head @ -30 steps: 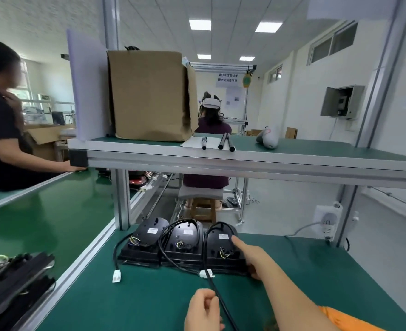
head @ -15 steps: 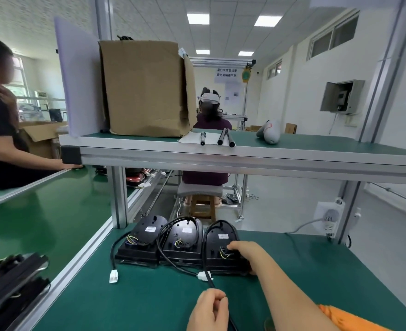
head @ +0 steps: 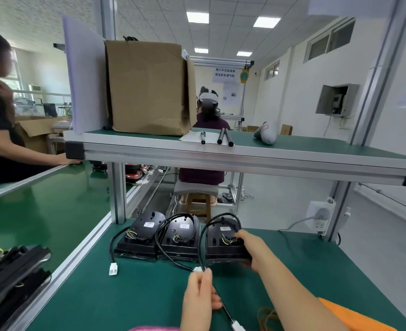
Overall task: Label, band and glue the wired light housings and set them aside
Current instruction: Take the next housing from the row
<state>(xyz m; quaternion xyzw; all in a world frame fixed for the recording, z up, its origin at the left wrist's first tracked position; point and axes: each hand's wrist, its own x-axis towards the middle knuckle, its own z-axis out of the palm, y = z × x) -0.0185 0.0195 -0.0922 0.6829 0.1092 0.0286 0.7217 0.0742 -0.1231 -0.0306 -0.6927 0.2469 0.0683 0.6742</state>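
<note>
Three black light housings sit side by side at the far edge of the green worktable (head: 130, 302), each showing a white label and coloured wires on its back: the left housing (head: 141, 237), the middle housing (head: 179, 237) touching it, and the right housing (head: 222, 244) just beside that. The right hand (head: 252, 250) grips the right housing by its right side, thumb on top near the wires and fingers curled round the edge; whether the housing is lifted off the mat cannot be told. The left hand (head: 198, 295), nearer the camera, is closed on the thin black cable (head: 200, 244) that loops up over the right housing, runs down through the fist and ends in a white plug (head: 237, 327) at the bottom edge. Another white connector (head: 197, 269) lies just above the left fingertips, and a third (head: 113, 268) lies on the mat at the end of the left housing's lead. Brown rubber bands (head: 267, 315) lie under the right forearm. On the upper shelf (head: 292, 161) stand a cardboard box (head: 149, 87) and some pens (head: 224, 137). A stack of black parts (head: 11, 271) lies on the conveyor to the left.
</note>
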